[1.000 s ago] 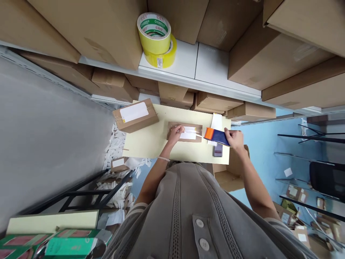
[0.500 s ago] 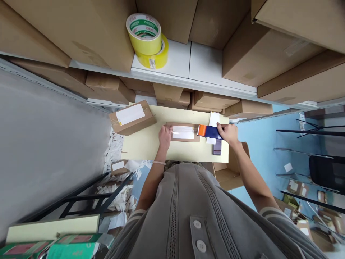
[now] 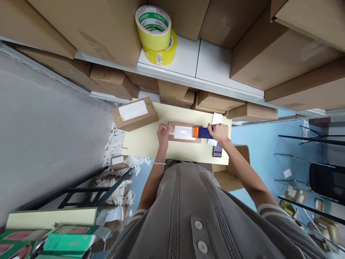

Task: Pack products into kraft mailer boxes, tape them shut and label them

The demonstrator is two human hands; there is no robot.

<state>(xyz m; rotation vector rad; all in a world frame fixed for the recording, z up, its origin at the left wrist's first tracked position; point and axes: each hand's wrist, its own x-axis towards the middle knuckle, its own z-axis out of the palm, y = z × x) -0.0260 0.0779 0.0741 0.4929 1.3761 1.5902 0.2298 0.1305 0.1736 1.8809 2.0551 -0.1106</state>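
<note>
A flat brown carton (image 3: 198,140) with a white label (image 3: 180,136) lies on the cream tabletop in front of me. Clear packing tape (image 3: 171,132) glints and wrinkles at its left end and runs along the label. My left hand (image 3: 163,133) is closed there, its curled fingers at the loose tape by the carton's edge. In my right hand (image 3: 220,133) is a tape dispenser (image 3: 202,132), dark blue with an orange front, held around its body. Its orange front sits over the right part of the label. The hand covers the dispenser's right end.
Left on the table (image 3: 142,142) stands another labelled carton (image 3: 134,117). White papers (image 3: 217,118) and a phone (image 3: 217,151) lie to the right. Tape rolls (image 3: 159,46) rest on the shelf (image 3: 185,59) ahead among large boxes. An open box (image 3: 229,178) stands below right.
My right hand has drawn the dispenser leftward, from the carton's right end to over the label. My left hand has shifted slightly left, and the view has turned a little.
</note>
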